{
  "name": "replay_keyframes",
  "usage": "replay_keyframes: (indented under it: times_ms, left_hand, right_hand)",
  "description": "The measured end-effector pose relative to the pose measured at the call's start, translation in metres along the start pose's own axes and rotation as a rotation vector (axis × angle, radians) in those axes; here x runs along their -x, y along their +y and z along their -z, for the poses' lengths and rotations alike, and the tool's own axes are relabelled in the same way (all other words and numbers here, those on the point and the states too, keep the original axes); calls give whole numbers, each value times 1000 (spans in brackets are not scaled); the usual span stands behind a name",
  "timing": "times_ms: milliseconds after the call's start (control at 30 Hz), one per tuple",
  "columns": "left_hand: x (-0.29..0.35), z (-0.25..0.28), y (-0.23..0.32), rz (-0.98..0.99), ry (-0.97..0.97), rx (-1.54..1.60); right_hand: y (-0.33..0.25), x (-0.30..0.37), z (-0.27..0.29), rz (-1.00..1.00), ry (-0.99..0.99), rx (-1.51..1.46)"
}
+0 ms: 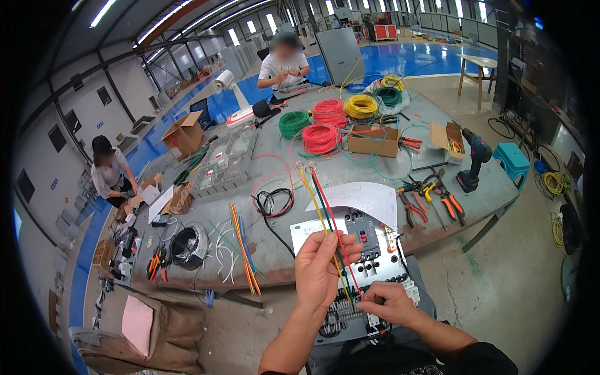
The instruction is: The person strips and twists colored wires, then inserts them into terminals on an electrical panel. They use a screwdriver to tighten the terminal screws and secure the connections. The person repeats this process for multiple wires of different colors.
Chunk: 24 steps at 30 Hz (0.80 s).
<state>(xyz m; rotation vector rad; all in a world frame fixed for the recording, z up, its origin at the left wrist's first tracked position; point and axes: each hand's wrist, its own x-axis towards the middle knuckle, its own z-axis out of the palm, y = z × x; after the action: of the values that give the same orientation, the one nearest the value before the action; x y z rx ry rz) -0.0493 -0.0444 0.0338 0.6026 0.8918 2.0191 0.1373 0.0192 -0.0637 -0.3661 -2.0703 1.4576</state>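
My left hand [319,272] is closed around a yellow wire [314,201], a green wire [320,195] and a red wire [333,220]. Ring-shaped ends [305,167] top the wires, which slant down toward the lower panel. At the red wire's lower end, the fingertips of my right hand [390,303] are pinched together. Beneath both hands lies a white mounting plate [305,229] carrying a dark circuit breaker [369,240]. A row of grey terminal blocks [337,315] sits at its near end, partly covered by my hands.
Paper sheets [365,195] lie behind the plate on the metal table [284,228]. Pliers [415,209] and a cordless drill [476,159] are at right. Wire coils [322,139] stand farther back. Colored wires [240,247] overhang the left front edge. Two people [287,69] sit or stand beyond.
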Motion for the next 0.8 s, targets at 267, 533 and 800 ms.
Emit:
replay_keyframes:
  times_ms: [267, 533, 800]
  left_hand:
    - [0, -2, -1, -23, -19, 7]
    - [2, -2, -1, -23, -12, 24]
    - [6, -9, -5, -44, -65, -45]
  right_hand:
    - [2, -1, 0, 10, -17, -18]
    - [4, -1, -3, -4, -27, -50]
    - [-10, -31, 30, 78, 65, 7]
